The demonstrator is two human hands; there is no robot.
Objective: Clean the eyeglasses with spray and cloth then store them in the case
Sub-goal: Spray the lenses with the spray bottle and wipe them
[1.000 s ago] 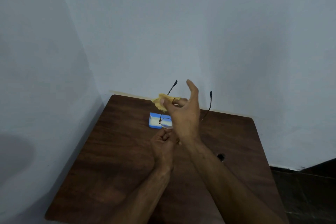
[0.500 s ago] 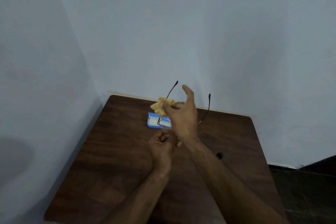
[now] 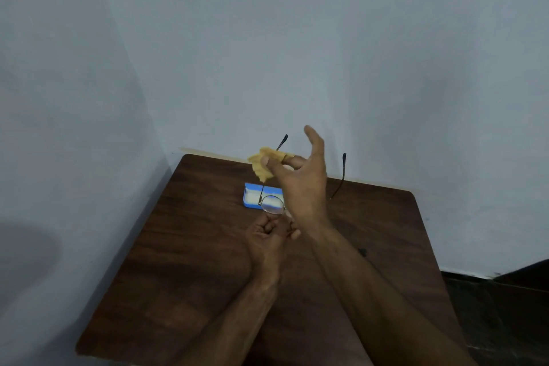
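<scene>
On the table (image 3: 178, 246), the blue case (image 3: 251, 198) is lying apparently open, not yet holding anything. The left hand (image 3: 266, 239) is gripping the eyeglasses (image 3: 272, 205) by the lower frame, raised in front of the case, while the right hand (image 3: 301, 187) is pinching the yellow cloth (image 3: 261, 165) at one temple arm. Wiping is judged to be under way, storing is remaining to be done, and no spray bottle is showing

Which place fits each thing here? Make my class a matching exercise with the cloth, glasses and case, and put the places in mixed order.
Things:
1. cloth
2. glasses
3. case

Places:
A. lying on the table
B. pinched in the right hand
C. held up by the left hand

Pairs: 1-B, 2-C, 3-A
</scene>
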